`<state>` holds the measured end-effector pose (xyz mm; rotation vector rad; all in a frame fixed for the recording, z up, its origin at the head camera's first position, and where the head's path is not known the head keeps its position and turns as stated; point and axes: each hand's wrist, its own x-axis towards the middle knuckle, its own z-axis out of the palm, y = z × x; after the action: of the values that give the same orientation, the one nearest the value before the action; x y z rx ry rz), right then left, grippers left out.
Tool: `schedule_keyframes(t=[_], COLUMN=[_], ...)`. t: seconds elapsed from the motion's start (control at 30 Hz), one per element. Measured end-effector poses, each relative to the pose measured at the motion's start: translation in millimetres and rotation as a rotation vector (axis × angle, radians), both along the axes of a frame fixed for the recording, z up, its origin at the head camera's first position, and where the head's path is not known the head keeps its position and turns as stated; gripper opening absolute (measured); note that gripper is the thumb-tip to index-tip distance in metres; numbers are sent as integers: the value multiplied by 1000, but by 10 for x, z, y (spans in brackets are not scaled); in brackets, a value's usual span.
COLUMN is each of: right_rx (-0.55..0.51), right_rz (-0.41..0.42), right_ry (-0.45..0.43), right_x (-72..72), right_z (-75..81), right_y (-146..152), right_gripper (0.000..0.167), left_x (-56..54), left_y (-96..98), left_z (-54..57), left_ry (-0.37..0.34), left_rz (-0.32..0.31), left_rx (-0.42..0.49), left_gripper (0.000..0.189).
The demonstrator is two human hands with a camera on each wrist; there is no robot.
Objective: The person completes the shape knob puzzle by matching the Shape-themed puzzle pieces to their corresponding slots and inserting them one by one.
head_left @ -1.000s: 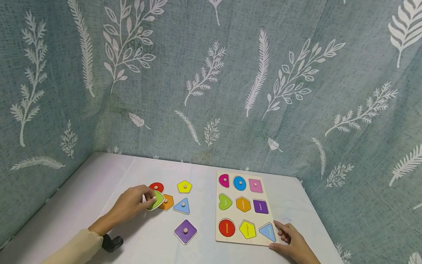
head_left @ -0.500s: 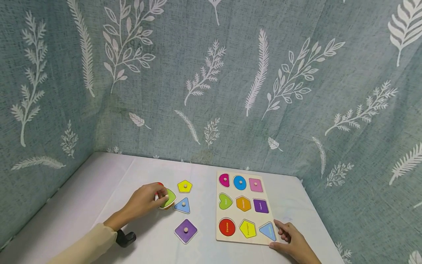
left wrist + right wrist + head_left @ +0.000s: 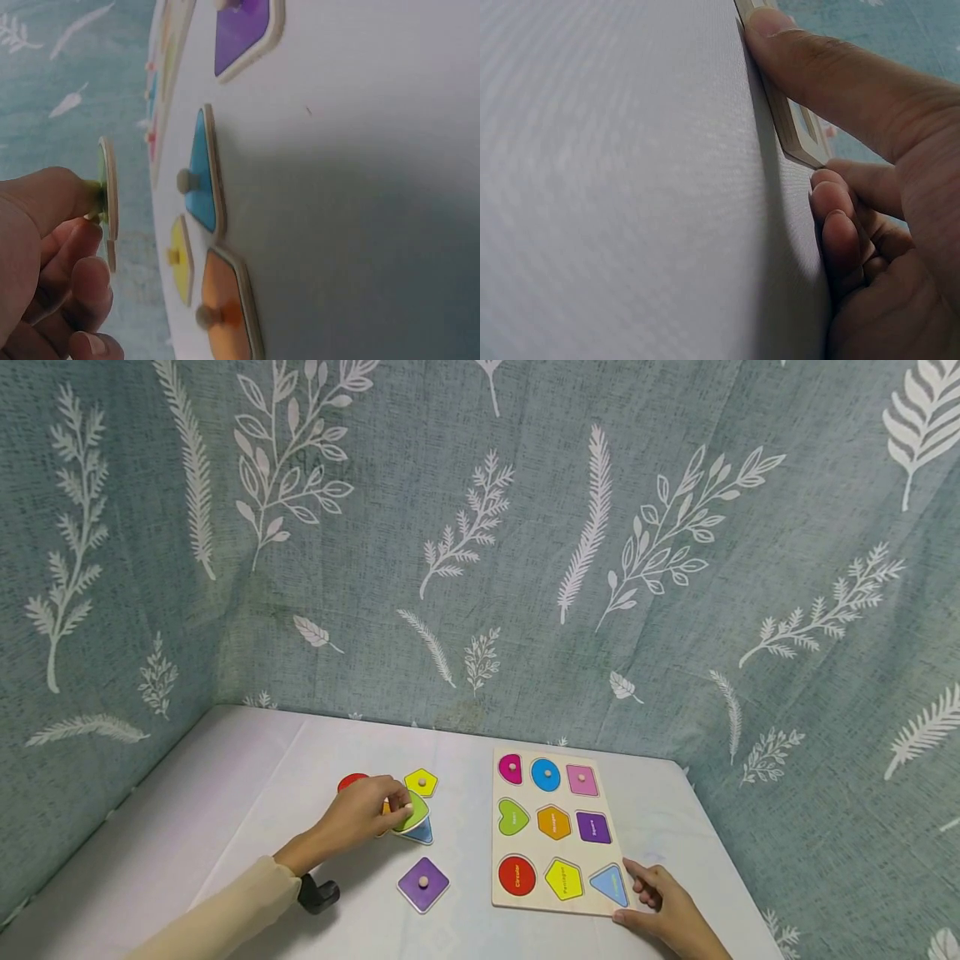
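Observation:
My left hand (image 3: 363, 814) pinches the small knob of a green heart puzzle piece (image 3: 417, 811) between thumb and index finger. In the left wrist view the heart (image 3: 112, 187) is seen edge-on, raised off the table. Beneath it in the head view, a blue triangle piece (image 3: 422, 832) is partly covered. My right hand (image 3: 666, 910) holds the near right corner of the wooden shape board (image 3: 531, 845), thumb on the near edge and index finger along the side. The right wrist view shows that board corner (image 3: 799, 142) between them.
Loose on the white table lie a yellow pentagon (image 3: 429, 787), a purple square (image 3: 423, 885), a mostly hidden orange hexagon (image 3: 226, 289) and a red piece (image 3: 350, 780). Knobbed magenta, blue and pink pieces sit in the board's far row. Patterned cloth (image 3: 465, 543) hangs behind.
My left hand has carried the green heart rightward, from beside the red piece, past the orange hexagon, to over the blue triangle. The right hand and board stay put.

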<state>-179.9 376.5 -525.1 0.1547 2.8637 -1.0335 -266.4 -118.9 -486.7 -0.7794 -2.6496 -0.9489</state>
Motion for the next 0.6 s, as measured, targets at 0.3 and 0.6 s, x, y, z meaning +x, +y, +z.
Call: schedule_keyframes(t=[0.3,0.6], right_rx=[-7,13], right_rz=[3,-6], right_ry=[-9,-21], right_x=[3,-2], right_z=[12,20], right_y=[5,-9], right_gripper=[97,98], left_x=[-80,-124], left_y=[222,441], left_z=[-7,1], left_ry=[-6,-38], left_rz=[-50,-90], left_rx=[-41,-53], left_gripper=[14,13])
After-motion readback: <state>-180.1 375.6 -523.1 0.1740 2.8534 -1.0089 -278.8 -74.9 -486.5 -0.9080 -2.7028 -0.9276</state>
